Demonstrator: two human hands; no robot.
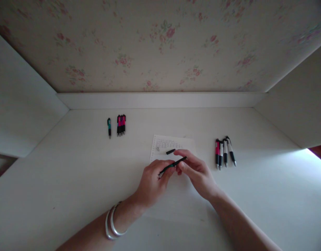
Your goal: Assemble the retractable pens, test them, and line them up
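My left hand [154, 179] pinches a dark green and black pen [173, 165] between thumb and fingers, with the pen slanting up to the right. Around its far end is my right hand [198, 174], thumb and index finger apart; I cannot tell whether they touch the pen. Under both hands lies a sheet of paper [181, 209] with handwriting near its top. On the sheet rest a short black pen grip [170, 151] and a small silver piece [157, 149], too small to make out fully.
At the back left of the white desk [71, 181] lie a green pen [109, 128] and a row of several pink and purple pens [121, 125]. To the right are a pink pen [217, 153] and white pens [225, 152]. A floral wall [160, 52] rises behind.
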